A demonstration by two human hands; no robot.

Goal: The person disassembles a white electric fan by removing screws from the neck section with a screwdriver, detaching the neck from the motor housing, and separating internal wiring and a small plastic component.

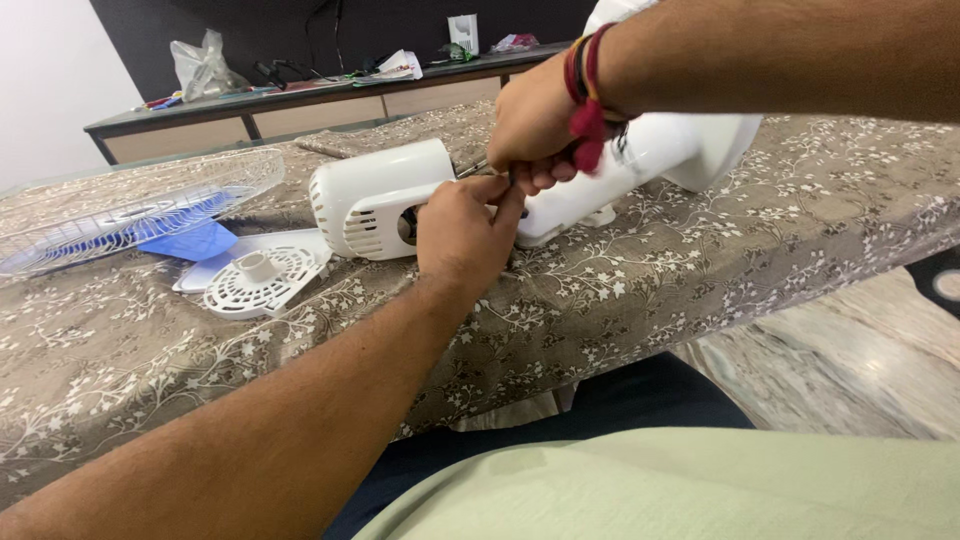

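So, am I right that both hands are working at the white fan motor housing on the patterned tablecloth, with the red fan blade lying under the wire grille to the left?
Nearly: the fan blade is blue, not red, as the head view shows. The rest holds: the left hand and right hand work at the white fan motor housing on the patterned tablecloth, and the blade lies under the wire grille to the left.

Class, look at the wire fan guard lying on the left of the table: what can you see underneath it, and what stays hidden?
Under the wire fan guard, blue fan blades show through the mesh, one sticking out onto the patterned tablecloth. The blades' hub and whatever lies beneath them cannot be made out.
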